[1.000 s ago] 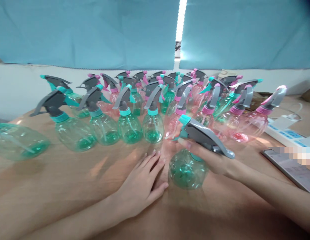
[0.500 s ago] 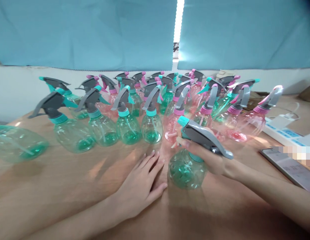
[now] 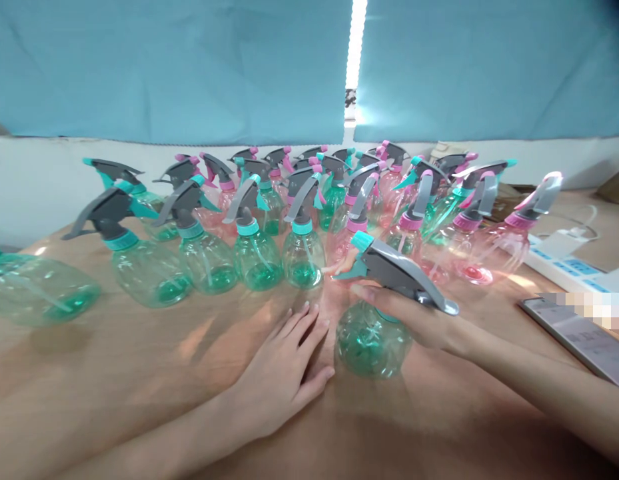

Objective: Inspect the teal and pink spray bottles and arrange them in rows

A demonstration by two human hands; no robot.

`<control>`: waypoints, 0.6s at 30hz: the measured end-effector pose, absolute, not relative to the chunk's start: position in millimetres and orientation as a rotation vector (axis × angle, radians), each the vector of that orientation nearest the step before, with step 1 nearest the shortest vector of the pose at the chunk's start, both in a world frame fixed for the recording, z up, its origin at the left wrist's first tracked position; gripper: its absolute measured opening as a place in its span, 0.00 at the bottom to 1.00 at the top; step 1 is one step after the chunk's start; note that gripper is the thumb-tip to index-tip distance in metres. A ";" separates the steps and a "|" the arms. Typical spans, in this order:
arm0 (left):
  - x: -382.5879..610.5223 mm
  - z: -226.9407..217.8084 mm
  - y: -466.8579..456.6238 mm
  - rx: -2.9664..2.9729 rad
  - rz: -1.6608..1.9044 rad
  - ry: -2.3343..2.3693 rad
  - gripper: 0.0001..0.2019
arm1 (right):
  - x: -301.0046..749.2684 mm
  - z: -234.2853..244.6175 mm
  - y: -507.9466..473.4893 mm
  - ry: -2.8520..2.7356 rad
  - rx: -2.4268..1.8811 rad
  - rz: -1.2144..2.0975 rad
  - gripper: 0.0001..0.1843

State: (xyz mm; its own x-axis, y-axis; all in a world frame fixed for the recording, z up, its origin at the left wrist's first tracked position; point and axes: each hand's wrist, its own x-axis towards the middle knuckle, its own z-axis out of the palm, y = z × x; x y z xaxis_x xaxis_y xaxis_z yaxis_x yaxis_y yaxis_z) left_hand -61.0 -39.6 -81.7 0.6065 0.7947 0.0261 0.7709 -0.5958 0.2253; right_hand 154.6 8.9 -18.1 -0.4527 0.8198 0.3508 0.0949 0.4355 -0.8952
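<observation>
My right hand point(image 3: 414, 317) is wrapped round the neck of a green transparent spray bottle point(image 3: 372, 337), under its grey trigger head point(image 3: 402, 273) with a teal nozzle. The bottle stands on the brown table point(image 3: 114, 373), tilted slightly. My left hand point(image 3: 284, 367) lies flat on the table just left of the bottle, fingers stretched out and holding nothing. Behind both hands stands a crowd of several green spray bottles point(image 3: 256, 250) and pink spray bottles point(image 3: 499, 237).
A green bottle point(image 3: 34, 290) lies at the far left edge. A white power strip point(image 3: 569, 267) and a phone point(image 3: 574, 337) lie at the right. A white wall ledge and blue curtains point(image 3: 189, 67) close off the back.
The held bottle has shifted slightly away from me and its trigger head has risen a little. My left hand stays flat in the same spot.
</observation>
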 end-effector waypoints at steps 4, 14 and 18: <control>-60.9 -80.3 -39.4 2.620 0.212 1.296 0.28 | 153.3 -18.4 7.1 -1.790 -0.764 1.149 0.17; -60.7 -78.6 -40.0 2.596 0.193 1.303 0.29 | 155.1 -22.9 8.6 -1.796 -0.688 1.173 0.28; -60.6 -77.3 -39.9 2.600 0.193 1.285 0.29 | 158.9 -28.5 9.7 -1.834 -0.697 1.170 0.29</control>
State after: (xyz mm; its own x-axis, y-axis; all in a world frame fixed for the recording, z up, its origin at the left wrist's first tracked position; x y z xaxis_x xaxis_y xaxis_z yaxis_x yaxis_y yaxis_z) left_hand -60.6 -39.9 -77.3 0.6056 0.7957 0.0143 0.7647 -0.5868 0.2661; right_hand 158.9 9.7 -28.5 -0.5006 0.7925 0.3484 0.0179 0.4119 -0.9111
